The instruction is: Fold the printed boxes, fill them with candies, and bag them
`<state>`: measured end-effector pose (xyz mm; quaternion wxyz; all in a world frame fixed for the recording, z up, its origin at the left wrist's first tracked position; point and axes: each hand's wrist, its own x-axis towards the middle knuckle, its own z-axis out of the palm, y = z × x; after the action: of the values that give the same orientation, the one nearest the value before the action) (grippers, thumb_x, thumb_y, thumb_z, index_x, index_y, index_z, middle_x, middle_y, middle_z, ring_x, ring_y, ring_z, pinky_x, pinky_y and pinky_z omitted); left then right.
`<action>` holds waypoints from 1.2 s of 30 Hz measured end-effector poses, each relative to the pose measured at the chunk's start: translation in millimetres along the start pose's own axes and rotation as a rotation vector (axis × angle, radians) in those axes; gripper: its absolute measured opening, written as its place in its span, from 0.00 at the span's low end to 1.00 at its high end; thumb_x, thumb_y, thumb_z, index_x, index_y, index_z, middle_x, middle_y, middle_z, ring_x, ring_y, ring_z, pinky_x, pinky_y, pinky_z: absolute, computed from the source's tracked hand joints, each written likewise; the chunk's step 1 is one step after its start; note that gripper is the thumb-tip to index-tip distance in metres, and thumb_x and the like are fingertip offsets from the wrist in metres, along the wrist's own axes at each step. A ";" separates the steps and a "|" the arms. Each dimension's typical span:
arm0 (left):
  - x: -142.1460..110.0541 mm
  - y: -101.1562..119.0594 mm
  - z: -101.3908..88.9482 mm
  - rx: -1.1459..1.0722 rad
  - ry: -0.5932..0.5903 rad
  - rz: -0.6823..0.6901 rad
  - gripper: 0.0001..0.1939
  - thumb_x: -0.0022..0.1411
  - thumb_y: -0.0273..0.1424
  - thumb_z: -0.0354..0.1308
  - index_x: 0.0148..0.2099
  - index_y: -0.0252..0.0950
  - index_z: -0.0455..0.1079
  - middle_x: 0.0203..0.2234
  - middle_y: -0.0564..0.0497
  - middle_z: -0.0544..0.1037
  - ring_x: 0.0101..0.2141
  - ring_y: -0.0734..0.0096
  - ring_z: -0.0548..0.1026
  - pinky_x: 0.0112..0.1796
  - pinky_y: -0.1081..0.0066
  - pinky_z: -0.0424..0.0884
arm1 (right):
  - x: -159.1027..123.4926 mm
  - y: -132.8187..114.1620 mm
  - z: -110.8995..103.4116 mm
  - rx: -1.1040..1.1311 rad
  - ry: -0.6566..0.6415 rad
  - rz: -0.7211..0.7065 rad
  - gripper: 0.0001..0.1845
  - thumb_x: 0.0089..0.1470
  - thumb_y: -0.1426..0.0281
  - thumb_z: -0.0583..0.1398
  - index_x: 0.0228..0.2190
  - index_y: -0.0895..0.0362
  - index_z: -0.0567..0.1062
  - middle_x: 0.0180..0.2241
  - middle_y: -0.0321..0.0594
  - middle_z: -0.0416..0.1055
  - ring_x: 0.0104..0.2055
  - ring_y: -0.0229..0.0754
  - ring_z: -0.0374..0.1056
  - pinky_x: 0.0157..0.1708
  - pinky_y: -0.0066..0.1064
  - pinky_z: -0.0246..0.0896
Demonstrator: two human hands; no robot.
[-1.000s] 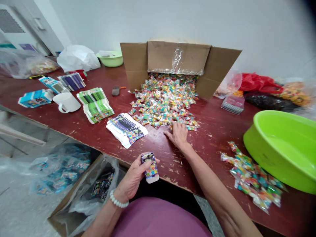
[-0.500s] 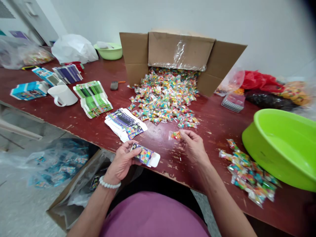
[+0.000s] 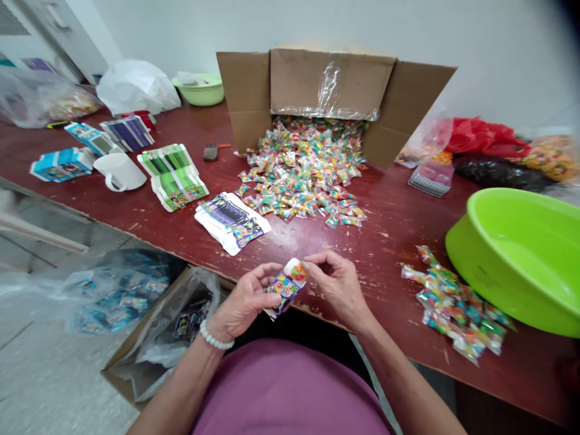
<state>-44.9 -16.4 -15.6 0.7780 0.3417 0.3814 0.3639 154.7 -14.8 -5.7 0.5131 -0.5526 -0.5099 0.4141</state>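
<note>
My left hand [image 3: 248, 300] is closed around a small purple printed box [image 3: 284, 290], tilted with its end flap raised at the upper right. Pinched in my right hand [image 3: 339, 284] is a small clear packet of orange and yellow candy [image 3: 298, 272], held right at the box's opening. Part of the packet overlaps the white flap; how deep it sits cannot be made out. Just beyond my hands lie flattened purple boxes [image 3: 231, 220]. A large heap of wrapped candies [image 3: 303, 169] spills from the cardboard carton [image 3: 333, 84] on the red table [image 3: 380, 241].
To the right stand a green basin [image 3: 512, 278] and a smaller candy pile [image 3: 457, 308]. Green flat boxes [image 3: 174, 178], a white mug [image 3: 120, 172] and blue boxes [image 3: 63, 165] are at left. Below the table edge, a lined carton [image 3: 149, 344] holds purple packs.
My right hand has brought the candy packet left and down to the box. My left hand has moved right and turned the box so its open end points up and right.
</note>
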 end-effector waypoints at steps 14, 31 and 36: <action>1.0 -6.2 17.3 0.250 -0.138 0.024 0.14 0.55 0.25 0.59 0.45 0.38 0.65 0.28 0.56 0.72 0.25 0.75 0.74 0.27 0.76 0.68 | -1.3 -13.4 0.5 -0.505 -0.385 -0.420 0.08 0.61 0.66 0.60 0.33 0.50 0.80 0.30 0.40 0.79 0.33 0.44 0.68 0.40 0.38 0.58; 4.4 -12.5 23.2 0.039 0.142 0.185 0.15 0.62 0.42 0.59 0.46 0.39 0.65 0.26 0.55 0.75 0.21 0.72 0.74 0.20 0.74 0.71 | -5.3 10.6 28.5 0.575 -0.357 0.469 0.17 0.40 0.63 0.74 0.30 0.56 0.77 0.26 0.32 0.72 0.20 0.30 0.62 0.19 0.23 0.58; 2.0 6.9 24.7 -0.191 -0.001 0.001 0.22 0.64 0.49 0.54 0.52 0.40 0.63 0.26 0.52 0.76 0.21 0.65 0.76 0.21 0.68 0.74 | -3.0 10.3 28.4 0.348 -0.221 0.104 0.11 0.48 0.61 0.70 0.26 0.55 0.79 0.40 0.41 0.76 0.24 0.35 0.69 0.23 0.30 0.66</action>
<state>-25.4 -17.5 1.1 0.8071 0.2662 0.3443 0.3990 127.9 -13.2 -19.8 0.5194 -0.4325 -0.4548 0.5799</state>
